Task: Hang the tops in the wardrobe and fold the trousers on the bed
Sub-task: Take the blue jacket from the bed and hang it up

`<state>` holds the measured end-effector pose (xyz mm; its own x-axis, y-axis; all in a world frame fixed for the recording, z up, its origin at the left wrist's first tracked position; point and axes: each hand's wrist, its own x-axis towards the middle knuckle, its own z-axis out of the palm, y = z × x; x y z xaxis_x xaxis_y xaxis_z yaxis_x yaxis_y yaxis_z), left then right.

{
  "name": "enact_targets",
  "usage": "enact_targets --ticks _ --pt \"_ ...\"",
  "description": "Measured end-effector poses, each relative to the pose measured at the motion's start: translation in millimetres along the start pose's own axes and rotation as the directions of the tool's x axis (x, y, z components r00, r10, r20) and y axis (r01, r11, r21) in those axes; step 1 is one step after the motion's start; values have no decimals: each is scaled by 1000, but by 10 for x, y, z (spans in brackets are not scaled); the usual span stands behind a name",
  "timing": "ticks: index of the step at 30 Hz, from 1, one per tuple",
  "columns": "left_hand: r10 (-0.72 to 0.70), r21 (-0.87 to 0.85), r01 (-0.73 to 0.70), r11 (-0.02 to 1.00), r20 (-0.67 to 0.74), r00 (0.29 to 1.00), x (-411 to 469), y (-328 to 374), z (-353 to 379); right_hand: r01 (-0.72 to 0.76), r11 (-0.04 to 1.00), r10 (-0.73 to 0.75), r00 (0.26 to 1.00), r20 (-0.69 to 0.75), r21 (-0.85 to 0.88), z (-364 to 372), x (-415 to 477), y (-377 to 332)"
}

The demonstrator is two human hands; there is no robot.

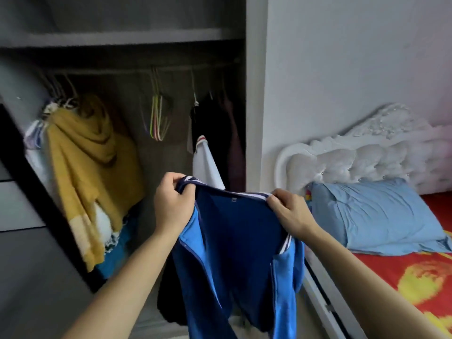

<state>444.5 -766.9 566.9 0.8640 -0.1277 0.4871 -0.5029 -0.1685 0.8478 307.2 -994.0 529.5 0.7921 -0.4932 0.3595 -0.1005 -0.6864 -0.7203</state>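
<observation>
A blue zip jacket (234, 243) with a dark blue lining and a white-striped collar hangs open in front of me. My left hand (172, 204) grips its collar at the left. My right hand (289, 211) pinches the collar at the right. Behind it stands the open wardrobe (254, 94) with its rail (137, 69). Several empty hangers (159, 116) dangle from the middle of the rail. To the right lies the bed (411, 272) with a red and yellow sheet.
A mustard hooded top (90, 165) hangs at the wardrobe's left among other clothes. Dark garments (215, 128) and a white sleeve (205, 165) hang at its right. A light blue pillow (376, 214) rests against the white tufted headboard (362, 155). A dark door edge (36, 192) slants at the left.
</observation>
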Motion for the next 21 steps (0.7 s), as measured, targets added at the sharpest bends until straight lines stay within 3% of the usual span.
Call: enact_targets --ticks 9,11,13,16,19,21 --pt "-46 -78 29 997 -222 974 990 -540 -909 132 978 -89 964 251 -160 1310 927 -944" --pt "-52 -111 23 994 -268 962 1264 -654 -1042 173 978 -134 948 289 -113 1630 1237 -1071" --pt "-59 -119 25 993 -294 954 1563 -809 -1144 165 986 -166 960 224 25 1909 1624 -1224" --pt "-79 -25 75 997 -249 965 1951 -1091 -1260 66 967 -83 995 62 247 2210 2234 -1481" --pt "-116 66 132 989 -205 972 2301 -1437 -1428 74 958 -45 993 -110 276 2488 2806 -1688" --pt "-115 97 136 986 -192 975 2517 -1607 -1555 -13 946 58 990 -130 323 2637 3126 -1823"
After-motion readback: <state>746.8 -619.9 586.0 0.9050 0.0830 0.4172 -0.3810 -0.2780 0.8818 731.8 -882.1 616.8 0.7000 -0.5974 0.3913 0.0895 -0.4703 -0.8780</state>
